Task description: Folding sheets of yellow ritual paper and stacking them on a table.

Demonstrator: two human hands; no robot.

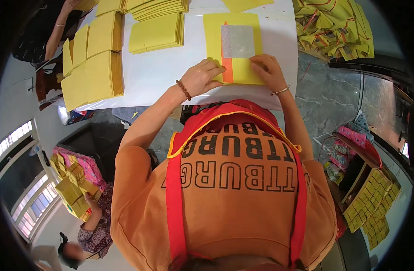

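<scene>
A yellow paper sheet (212, 38) lies flat before me on the white-covered table (159, 67). On it are a silvery square (238, 41) and an orange strip (227, 71) with a pointed far end, partly under the square. My left hand (200, 77) is at the sheet's near left corner, its fingertips by the strip and its thumb at the near edge, closed on the paper. My right hand (269, 72) rests over the right side, fingers bent and apart from the thumb, fingertips near the square's corner. The paper under both palms is hidden.
Stacks of folded yellow paper (100, 67) stand along the table's left side, with another stack (156, 34) nearer the middle. Heaped yellow paper with red cords (335, 29) is at the far right. Another person's arm (55, 38) reaches in at the upper left; a person (95, 226) holds yellow bundles at the lower left.
</scene>
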